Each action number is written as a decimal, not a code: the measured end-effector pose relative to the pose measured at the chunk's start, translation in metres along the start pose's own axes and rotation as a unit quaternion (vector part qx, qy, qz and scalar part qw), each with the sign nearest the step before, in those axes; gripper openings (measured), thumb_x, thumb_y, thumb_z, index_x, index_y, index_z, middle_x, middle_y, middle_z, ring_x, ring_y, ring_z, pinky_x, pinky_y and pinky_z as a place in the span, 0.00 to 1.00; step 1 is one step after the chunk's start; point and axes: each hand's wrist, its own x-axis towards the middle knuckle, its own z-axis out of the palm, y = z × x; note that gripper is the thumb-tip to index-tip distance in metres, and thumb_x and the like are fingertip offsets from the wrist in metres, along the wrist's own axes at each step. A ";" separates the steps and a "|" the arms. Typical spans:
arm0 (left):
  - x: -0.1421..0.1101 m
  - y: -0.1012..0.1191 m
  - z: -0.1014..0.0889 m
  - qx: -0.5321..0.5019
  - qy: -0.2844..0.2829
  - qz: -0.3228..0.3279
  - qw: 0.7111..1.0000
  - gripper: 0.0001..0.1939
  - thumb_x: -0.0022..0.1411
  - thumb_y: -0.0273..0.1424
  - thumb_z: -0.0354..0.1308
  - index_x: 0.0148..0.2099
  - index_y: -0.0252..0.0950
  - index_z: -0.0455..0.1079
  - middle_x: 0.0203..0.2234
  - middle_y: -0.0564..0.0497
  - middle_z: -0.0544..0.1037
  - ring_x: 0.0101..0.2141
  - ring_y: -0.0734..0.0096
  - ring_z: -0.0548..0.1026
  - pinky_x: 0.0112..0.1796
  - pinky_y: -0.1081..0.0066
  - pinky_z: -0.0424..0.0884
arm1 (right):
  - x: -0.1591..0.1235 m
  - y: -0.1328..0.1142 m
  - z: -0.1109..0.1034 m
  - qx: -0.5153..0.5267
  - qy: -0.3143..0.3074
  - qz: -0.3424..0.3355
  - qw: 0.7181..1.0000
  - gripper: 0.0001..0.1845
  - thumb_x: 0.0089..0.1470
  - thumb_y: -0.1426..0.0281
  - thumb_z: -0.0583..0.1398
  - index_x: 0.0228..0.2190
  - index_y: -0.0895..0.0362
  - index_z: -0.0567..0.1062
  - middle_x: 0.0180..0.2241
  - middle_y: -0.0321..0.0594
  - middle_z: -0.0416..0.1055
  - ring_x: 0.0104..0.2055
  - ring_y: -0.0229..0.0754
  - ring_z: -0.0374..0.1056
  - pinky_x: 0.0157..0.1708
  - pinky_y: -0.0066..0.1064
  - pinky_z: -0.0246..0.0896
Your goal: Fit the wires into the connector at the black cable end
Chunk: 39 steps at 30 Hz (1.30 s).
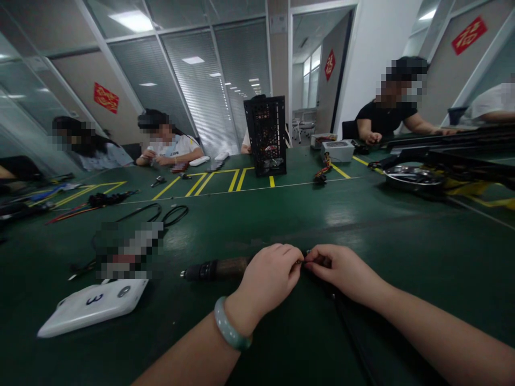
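Along the near edge of the green table [362,225], the left hand [267,281], a pale green bangle [231,324] on its wrist, and the right hand [341,271] meet, fingertips pinching a small wire connector [301,262], with a black cable [350,327] running from beneath the right hand toward the edge. Just left of the left hand lies a dark cylindrical tool [217,268] with a brown grip, its end hidden behind that hand. Farther left sit a white plastic case [92,308] marked 3 and a coiled black cable [164,214].
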 end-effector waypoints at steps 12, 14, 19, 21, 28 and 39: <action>0.001 0.000 0.001 0.003 -0.008 0.002 1.000 0.07 0.63 0.26 0.54 0.44 0.40 0.68 0.39 0.52 0.75 0.42 0.66 0.72 0.44 0.64 0.68 | -0.001 -0.002 -0.001 0.010 0.000 0.002 1.000 0.06 0.56 0.67 0.59 0.33 0.54 0.76 0.29 0.33 0.75 0.29 0.37 0.69 0.28 0.26 0.59; 0.001 -0.001 0.001 0.003 -0.006 0.000 1.000 0.06 0.64 0.26 0.54 0.43 0.40 0.68 0.39 0.52 0.75 0.42 0.66 0.72 0.45 0.64 0.68 | -0.001 -0.002 -0.001 0.010 -0.001 0.001 1.000 0.06 0.56 0.67 0.59 0.33 0.54 0.76 0.29 0.33 0.75 0.29 0.37 0.69 0.28 0.26 0.59; 0.000 -0.002 0.003 -0.005 0.005 -0.012 1.000 0.06 0.64 0.27 0.54 0.43 0.39 0.68 0.40 0.51 0.75 0.42 0.65 0.72 0.46 0.62 0.68 | 0.000 0.000 0.001 0.012 -0.005 0.005 1.000 0.06 0.56 0.67 0.59 0.34 0.55 0.76 0.29 0.34 0.75 0.30 0.38 0.69 0.29 0.26 0.59; 0.000 -0.002 0.003 -0.005 0.004 -0.012 1.000 0.06 0.63 0.27 0.54 0.43 0.39 0.68 0.40 0.50 0.75 0.41 0.65 0.72 0.46 0.62 0.68 | 0.001 0.000 0.001 0.011 -0.004 0.004 1.000 0.06 0.56 0.67 0.59 0.34 0.54 0.76 0.29 0.34 0.75 0.30 0.38 0.70 0.29 0.26 0.59; 0.001 0.000 0.000 0.014 -0.011 -0.011 1.000 0.09 0.61 0.24 0.54 0.43 0.39 0.67 0.38 0.52 0.75 0.41 0.65 0.72 0.45 0.63 0.68 | 0.000 -0.001 0.000 0.009 -0.005 0.005 1.000 0.06 0.56 0.68 0.59 0.33 0.54 0.76 0.29 0.34 0.75 0.30 0.38 0.70 0.29 0.27 0.59; 0.000 -0.003 0.004 0.002 -0.006 -0.047 0.999 0.07 0.62 0.27 0.53 0.43 0.39 0.66 0.38 0.51 0.74 0.40 0.65 0.72 0.44 0.64 0.68 | 0.001 -0.004 -0.001 0.021 -0.007 0.011 1.000 0.06 0.55 0.68 0.59 0.32 0.54 0.76 0.29 0.34 0.76 0.30 0.38 0.71 0.29 0.26 0.60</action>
